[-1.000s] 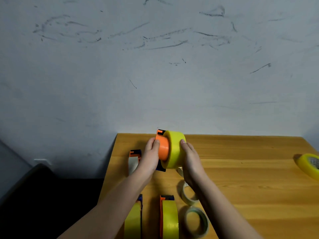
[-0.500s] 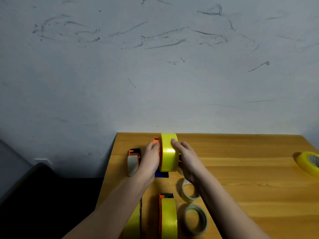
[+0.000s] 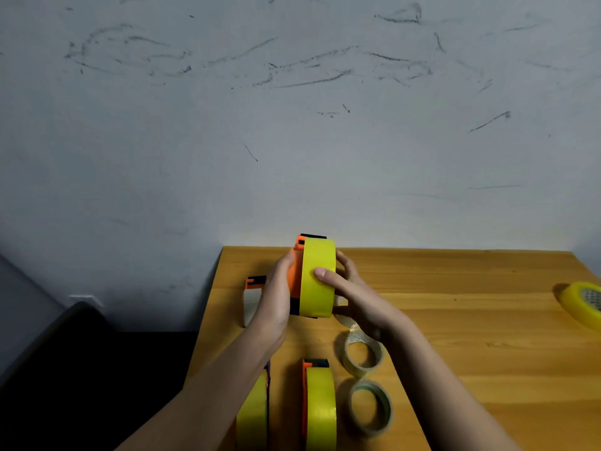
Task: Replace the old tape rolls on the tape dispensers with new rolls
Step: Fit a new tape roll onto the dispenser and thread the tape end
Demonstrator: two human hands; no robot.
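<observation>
Above wooden table [image 3: 455, 320], yellow roll [image 3: 318, 278] between both hands' fingers [image 3: 328, 276].

Dim, soft overhead light; wide-angle bowing, dark lower-left corner.

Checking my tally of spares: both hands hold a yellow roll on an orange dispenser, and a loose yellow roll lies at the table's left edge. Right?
Not quite. In the head view the loose yellow roll lies at the table's right edge. Both hands, left and right, do hold the yellow roll on the orange dispenser.
</observation>
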